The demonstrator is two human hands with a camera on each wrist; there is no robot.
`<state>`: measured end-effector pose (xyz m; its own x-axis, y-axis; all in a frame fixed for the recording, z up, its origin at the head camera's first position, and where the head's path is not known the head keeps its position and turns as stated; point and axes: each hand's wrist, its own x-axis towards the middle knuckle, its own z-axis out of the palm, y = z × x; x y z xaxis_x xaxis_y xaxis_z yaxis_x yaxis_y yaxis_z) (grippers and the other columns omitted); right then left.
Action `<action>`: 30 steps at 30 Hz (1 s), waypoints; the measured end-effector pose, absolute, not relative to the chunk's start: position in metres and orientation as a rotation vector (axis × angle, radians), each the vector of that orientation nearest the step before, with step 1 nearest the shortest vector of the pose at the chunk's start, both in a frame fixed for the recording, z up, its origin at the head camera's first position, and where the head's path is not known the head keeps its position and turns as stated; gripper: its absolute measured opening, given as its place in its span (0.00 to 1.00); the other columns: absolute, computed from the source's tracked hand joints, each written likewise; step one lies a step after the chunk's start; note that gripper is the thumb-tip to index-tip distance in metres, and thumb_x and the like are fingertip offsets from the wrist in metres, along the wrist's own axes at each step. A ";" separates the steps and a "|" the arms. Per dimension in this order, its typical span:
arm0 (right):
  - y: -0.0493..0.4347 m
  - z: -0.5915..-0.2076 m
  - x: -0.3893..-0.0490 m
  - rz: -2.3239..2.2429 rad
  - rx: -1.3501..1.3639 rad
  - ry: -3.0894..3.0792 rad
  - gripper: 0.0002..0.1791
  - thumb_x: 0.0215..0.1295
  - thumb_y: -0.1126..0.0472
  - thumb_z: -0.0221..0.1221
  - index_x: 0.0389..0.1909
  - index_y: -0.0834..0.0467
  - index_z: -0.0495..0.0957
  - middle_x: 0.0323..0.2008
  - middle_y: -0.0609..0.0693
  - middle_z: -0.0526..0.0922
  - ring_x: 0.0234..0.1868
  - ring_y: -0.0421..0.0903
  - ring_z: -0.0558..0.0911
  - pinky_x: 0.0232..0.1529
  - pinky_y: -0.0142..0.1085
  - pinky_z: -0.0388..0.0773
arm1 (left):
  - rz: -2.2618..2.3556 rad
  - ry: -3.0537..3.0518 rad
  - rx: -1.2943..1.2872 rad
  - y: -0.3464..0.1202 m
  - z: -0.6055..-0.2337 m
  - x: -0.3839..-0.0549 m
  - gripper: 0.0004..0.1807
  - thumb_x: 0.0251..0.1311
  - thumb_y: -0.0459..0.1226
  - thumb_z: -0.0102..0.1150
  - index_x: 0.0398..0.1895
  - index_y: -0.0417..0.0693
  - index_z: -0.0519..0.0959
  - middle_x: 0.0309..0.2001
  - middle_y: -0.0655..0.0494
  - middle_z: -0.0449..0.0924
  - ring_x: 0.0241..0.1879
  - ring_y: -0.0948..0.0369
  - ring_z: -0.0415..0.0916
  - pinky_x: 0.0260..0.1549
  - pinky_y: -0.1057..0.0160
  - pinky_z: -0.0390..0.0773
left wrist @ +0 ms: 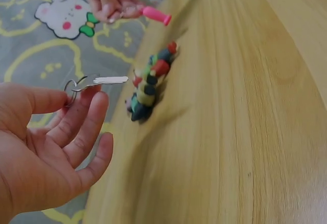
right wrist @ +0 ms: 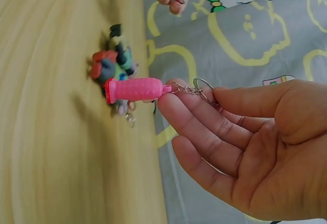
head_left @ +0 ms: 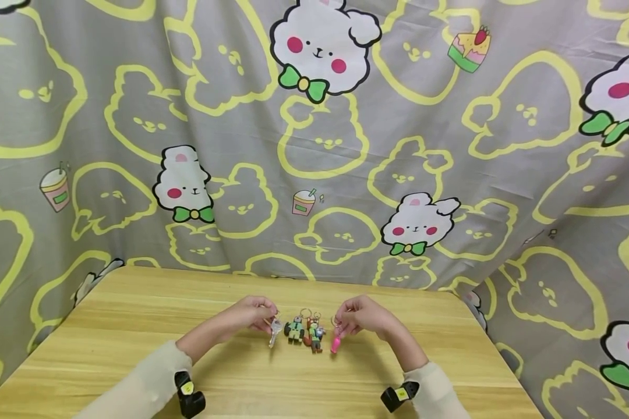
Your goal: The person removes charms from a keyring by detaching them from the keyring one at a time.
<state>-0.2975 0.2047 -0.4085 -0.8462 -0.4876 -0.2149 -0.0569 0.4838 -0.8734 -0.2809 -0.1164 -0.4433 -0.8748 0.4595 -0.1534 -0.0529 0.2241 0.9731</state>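
My left hand (head_left: 255, 315) pinches a small metal ring (left wrist: 68, 99) between thumb and finger, with a silver key (left wrist: 111, 80) dangling from it above the table. In my right hand (head_left: 367, 316), thumb and finger grip the split ring (right wrist: 202, 87) of a bright pink, bottle-shaped keychain charm (right wrist: 135, 89), joined to the ring by a short chain. Two figure keychains lie between the hands: a green and dark one (head_left: 295, 330) nearer the left hand, and a colourful one with red and green parts (head_left: 315, 340) nearer the right. Both have metal rings at their tops.
A wood-grain table (head_left: 230, 372) extends beneath both hands. Behind it and along the sides hangs a grey cloth (head_left: 251, 145) printed with yellow outlines and white cartoon animals. Black wrist cameras (head_left: 190, 397) are strapped over the light sleeves (head_left: 141, 381).
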 end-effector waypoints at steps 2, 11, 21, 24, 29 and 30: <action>0.206 -0.412 -0.298 -1.316 -0.447 2.296 0.11 0.74 0.65 0.56 0.37 0.68 0.83 0.31 0.58 0.90 0.29 0.45 0.88 0.33 0.39 0.81 | 1.672 2.108 0.366 -0.119 -0.446 -0.282 0.16 0.75 0.38 0.48 0.52 0.31 0.74 0.43 0.50 0.81 0.37 0.60 0.83 0.50 0.49 0.81; 0.209 -0.425 -0.302 -1.285 -0.435 2.291 0.11 0.73 0.65 0.55 0.38 0.67 0.83 0.31 0.58 0.90 0.29 0.46 0.89 0.34 0.42 0.82 | 1.683 2.124 0.331 -0.128 -0.456 -0.281 0.15 0.76 0.39 0.49 0.51 0.33 0.75 0.42 0.51 0.83 0.37 0.61 0.83 0.46 0.56 0.82; 0.206 -0.436 -0.310 -1.278 -0.373 2.311 0.10 0.71 0.67 0.55 0.37 0.68 0.84 0.30 0.59 0.90 0.27 0.45 0.89 0.34 0.42 0.82 | 1.724 2.164 0.271 -0.127 -0.459 -0.279 0.18 0.75 0.39 0.51 0.53 0.30 0.74 0.39 0.53 0.82 0.34 0.60 0.82 0.44 0.55 0.82; 0.205 -0.437 -0.311 -1.287 -0.366 2.309 0.10 0.71 0.67 0.55 0.38 0.68 0.83 0.31 0.58 0.90 0.27 0.44 0.89 0.34 0.40 0.81 | 1.725 2.186 0.240 -0.127 -0.461 -0.279 0.18 0.74 0.39 0.51 0.53 0.30 0.74 0.39 0.52 0.83 0.34 0.59 0.82 0.42 0.57 0.82; 0.203 -0.437 -0.313 -1.289 -0.358 2.325 0.10 0.72 0.67 0.54 0.37 0.67 0.83 0.29 0.56 0.89 0.27 0.43 0.88 0.33 0.39 0.81 | 1.728 2.212 0.192 -0.126 -0.468 -0.283 0.17 0.73 0.38 0.51 0.53 0.31 0.74 0.38 0.51 0.83 0.33 0.60 0.82 0.39 0.59 0.80; 0.203 -0.438 -0.314 -1.289 -0.357 2.328 0.10 0.72 0.67 0.54 0.37 0.67 0.83 0.29 0.55 0.89 0.27 0.43 0.88 0.33 0.39 0.81 | 1.730 2.217 0.187 -0.126 -0.470 -0.284 0.17 0.73 0.38 0.51 0.53 0.31 0.74 0.38 0.51 0.83 0.32 0.60 0.81 0.39 0.60 0.80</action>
<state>-0.3138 0.2026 -0.4376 -0.8640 -0.4303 -0.2614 -0.0070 0.5293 -0.8484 -0.2842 -0.1256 -0.4699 -0.9396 0.2970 -0.1703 -0.0931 0.2570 0.9619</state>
